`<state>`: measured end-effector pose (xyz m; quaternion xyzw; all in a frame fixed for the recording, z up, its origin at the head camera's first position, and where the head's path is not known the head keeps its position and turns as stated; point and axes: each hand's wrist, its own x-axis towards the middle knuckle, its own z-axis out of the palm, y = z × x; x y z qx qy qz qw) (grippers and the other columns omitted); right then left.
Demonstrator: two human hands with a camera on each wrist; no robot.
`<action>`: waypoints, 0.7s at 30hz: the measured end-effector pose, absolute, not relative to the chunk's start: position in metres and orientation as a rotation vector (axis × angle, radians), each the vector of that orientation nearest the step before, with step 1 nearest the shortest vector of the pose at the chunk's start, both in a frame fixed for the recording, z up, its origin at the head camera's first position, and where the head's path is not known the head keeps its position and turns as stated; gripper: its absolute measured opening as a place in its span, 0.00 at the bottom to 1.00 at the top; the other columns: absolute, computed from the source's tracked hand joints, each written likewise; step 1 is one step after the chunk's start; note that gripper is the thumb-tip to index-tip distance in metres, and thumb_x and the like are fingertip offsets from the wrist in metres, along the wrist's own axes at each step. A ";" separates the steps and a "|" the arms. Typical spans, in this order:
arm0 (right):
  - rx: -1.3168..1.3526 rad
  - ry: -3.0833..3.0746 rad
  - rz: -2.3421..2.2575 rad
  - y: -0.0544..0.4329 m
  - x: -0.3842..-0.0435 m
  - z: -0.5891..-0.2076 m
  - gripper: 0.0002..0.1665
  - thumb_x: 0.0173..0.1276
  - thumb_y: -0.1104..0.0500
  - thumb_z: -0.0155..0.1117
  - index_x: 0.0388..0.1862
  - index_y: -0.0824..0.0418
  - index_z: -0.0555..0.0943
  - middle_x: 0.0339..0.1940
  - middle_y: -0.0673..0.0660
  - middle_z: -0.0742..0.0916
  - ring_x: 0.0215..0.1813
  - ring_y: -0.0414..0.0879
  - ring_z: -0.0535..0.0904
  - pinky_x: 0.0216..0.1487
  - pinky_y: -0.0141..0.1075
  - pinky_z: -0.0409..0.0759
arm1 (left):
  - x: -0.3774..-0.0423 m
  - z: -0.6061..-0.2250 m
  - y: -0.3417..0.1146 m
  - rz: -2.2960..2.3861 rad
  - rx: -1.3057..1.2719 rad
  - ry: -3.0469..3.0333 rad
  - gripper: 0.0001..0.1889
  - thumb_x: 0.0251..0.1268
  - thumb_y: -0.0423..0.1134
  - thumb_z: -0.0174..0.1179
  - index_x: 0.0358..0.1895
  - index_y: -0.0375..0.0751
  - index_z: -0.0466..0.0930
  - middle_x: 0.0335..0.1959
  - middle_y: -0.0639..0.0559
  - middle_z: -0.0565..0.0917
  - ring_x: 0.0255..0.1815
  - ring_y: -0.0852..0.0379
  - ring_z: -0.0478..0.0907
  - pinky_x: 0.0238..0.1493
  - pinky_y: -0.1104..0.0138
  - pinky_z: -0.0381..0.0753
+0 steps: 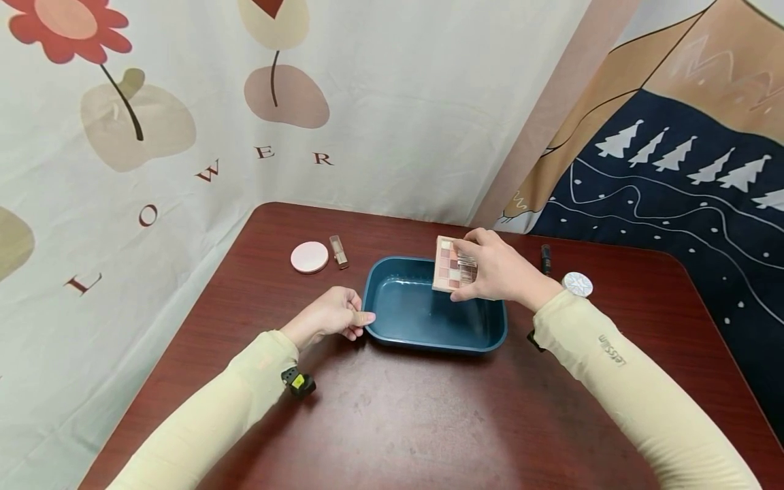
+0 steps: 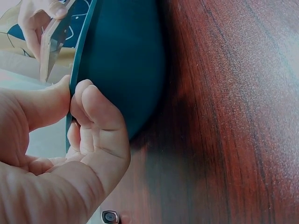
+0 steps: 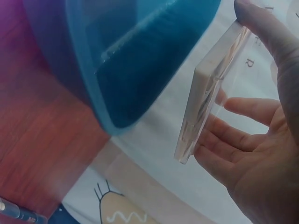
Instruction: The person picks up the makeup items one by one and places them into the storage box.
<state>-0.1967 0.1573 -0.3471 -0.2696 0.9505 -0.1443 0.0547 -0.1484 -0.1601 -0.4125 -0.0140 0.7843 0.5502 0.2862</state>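
A teal rectangular basin (image 1: 410, 320) stands in the middle of the table, its inside bare in the head view. My left hand (image 1: 333, 314) pinches its left rim, thumb over the edge and fingers against the outer wall (image 2: 126, 60). Above the basin's right half, my right hand (image 1: 499, 267) grips an eyeshadow palette (image 1: 448, 265) by its edges. Rows of pink, brown and pale pans show through its clear lid. Seen from the right wrist, the palette (image 3: 203, 88) is tilted on edge, thumb on one end and fingers on the other.
On the wooden table (image 1: 367, 422), left of the basin, lie a round pink compact (image 1: 309, 257) and a small lipstick-like tube (image 1: 338, 252). A dark tube (image 1: 546, 260) and a round silvery-white case (image 1: 578, 284) lie beyond the right forearm. A printed curtain (image 1: 392, 122) hangs behind.
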 end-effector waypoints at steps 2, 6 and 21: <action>-0.823 2.879 -0.442 0.154 -0.196 -0.349 0.58 0.49 0.41 0.85 0.75 0.63 0.72 0.68 0.67 0.74 0.64 0.59 0.70 0.61 0.53 0.80 | -0.148 -0.413 -0.160 1.465 -0.043 2.101 0.14 0.69 0.29 0.66 0.32 0.35 0.68 0.19 0.48 0.79 0.20 0.58 0.77 0.27 0.67 0.84; -0.827 2.861 -0.449 0.147 -0.193 -0.352 0.58 0.48 0.41 0.86 0.75 0.62 0.72 0.67 0.66 0.74 0.63 0.58 0.70 0.60 0.51 0.82 | -0.148 -0.413 -0.160 1.457 -0.044 2.108 0.13 0.70 0.30 0.66 0.33 0.35 0.69 0.19 0.47 0.79 0.20 0.58 0.78 0.27 0.66 0.85; -0.920 2.831 -0.415 0.126 -0.188 -0.364 0.57 0.48 0.39 0.86 0.72 0.63 0.74 0.65 0.65 0.76 0.62 0.56 0.71 0.58 0.47 0.83 | -0.148 -0.414 -0.159 1.447 -0.059 2.129 0.13 0.69 0.30 0.67 0.33 0.35 0.70 0.19 0.47 0.79 0.19 0.58 0.78 0.29 0.64 0.86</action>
